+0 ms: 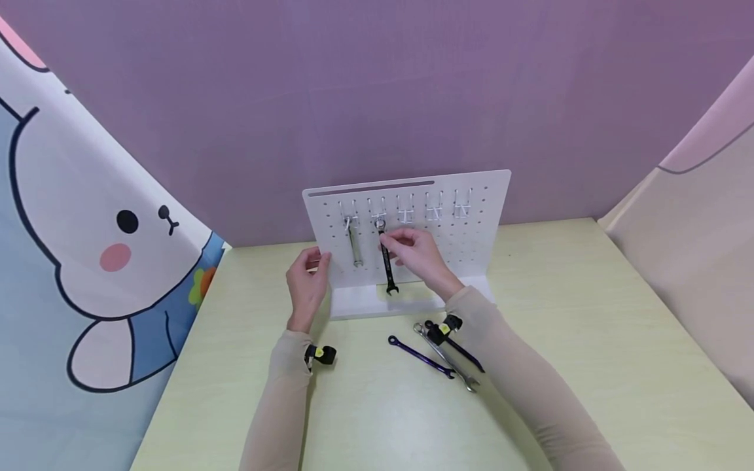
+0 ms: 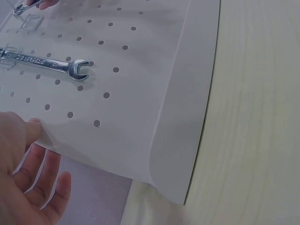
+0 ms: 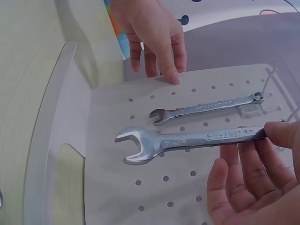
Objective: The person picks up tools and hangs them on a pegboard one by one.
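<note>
My right hand (image 1: 419,255) pinches a combination wrench (image 3: 206,137) between thumb and fingers near its ring end. That ring end is up at the second hook from the left on a white pegboard (image 1: 465,252), and the open jaw points down. Whether the ring is over the hook is hard to tell. A smaller combination wrench (image 2: 40,62) hangs on the leftmost hook, beside the held one. My left hand (image 1: 306,288) grips the pegboard's left edge, thumb on the front face and fingers behind, as the left wrist view shows.
Wire hooks (image 1: 434,212) line the board's upper part to the right. In front of the board, a dark blue-purple wrench (image 1: 418,354), a silver wrench (image 1: 459,371) and a black wrench (image 1: 469,357) lie on the table (image 1: 206,392). A purple curtain (image 1: 377,98) hangs behind.
</note>
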Motion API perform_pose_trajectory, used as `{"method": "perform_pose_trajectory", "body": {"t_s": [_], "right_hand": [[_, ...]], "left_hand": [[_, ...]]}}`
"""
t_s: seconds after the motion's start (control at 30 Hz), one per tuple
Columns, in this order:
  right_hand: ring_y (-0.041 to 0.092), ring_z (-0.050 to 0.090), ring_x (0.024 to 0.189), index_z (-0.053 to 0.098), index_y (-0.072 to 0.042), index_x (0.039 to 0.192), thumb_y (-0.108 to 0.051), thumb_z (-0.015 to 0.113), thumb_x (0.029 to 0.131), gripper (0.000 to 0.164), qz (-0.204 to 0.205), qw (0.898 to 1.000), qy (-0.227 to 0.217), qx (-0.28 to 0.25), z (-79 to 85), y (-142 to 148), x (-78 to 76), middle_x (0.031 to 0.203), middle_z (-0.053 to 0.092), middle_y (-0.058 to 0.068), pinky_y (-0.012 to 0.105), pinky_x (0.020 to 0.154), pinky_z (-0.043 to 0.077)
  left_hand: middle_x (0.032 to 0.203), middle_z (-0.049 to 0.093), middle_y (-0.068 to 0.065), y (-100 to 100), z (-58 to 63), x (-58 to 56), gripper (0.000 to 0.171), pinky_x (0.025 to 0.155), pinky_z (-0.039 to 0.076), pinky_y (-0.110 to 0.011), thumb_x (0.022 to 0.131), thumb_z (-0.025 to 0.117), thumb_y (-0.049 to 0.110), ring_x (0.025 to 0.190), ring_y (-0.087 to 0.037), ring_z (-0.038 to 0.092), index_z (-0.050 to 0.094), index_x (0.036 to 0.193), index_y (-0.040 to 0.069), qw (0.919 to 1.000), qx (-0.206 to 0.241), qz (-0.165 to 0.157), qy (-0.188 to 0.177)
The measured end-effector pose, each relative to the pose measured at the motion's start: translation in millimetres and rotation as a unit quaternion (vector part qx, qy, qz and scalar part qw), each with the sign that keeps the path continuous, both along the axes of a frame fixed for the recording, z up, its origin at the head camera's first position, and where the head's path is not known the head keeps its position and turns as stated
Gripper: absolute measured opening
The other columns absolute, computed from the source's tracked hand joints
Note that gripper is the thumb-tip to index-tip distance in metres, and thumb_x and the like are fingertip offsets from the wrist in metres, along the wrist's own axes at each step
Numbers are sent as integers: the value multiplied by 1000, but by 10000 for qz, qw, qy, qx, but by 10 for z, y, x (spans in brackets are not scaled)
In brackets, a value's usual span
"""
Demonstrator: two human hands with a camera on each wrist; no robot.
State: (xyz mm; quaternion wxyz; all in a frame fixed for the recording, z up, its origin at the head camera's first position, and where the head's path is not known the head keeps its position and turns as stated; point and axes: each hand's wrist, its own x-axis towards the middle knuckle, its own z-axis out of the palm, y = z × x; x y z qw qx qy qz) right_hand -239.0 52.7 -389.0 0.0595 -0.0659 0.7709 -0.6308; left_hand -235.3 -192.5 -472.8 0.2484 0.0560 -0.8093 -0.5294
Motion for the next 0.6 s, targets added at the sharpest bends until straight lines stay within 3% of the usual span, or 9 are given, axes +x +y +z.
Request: {"method": "perform_pose_trajectory", "body": {"t_s": [0.23, 0.47, 0.6], "right_hand": [[17, 70, 93, 72, -6, 128, -31, 70, 105, 35, -27, 9998, -103, -161, -15, -17, -39, 125, 75, 13, 49, 94, 62], [24, 70, 100, 72, -6, 129, -33, 69, 105, 36, -92, 9997, -160, -179, -44, -31, -90, 124, 75, 13, 42, 92, 63], [21, 70, 98, 73, -7, 127, -33, 70, 105, 34, -213, 9996, -45, -160, -65, -47, -112, 123, 76, 12, 37, 88, 63]], "left_hand": [[109, 77, -18, 2, 8, -8, 25, 80, 54, -31, 102, 73, 23, 98, -33, 73, 75, 117, 3, 10000, -6, 22, 34], [110, 77, -18, 7, -11, -9, 26, 82, 55, -34, 102, 73, 24, 100, -34, 73, 74, 118, 3, 10000, -6, 6, 46], [112, 77, -18, 2, -1, -7, 26, 82, 55, -32, 103, 72, 24, 101, -33, 73, 74, 118, 3, 10000, 6, -11, -25]]}}
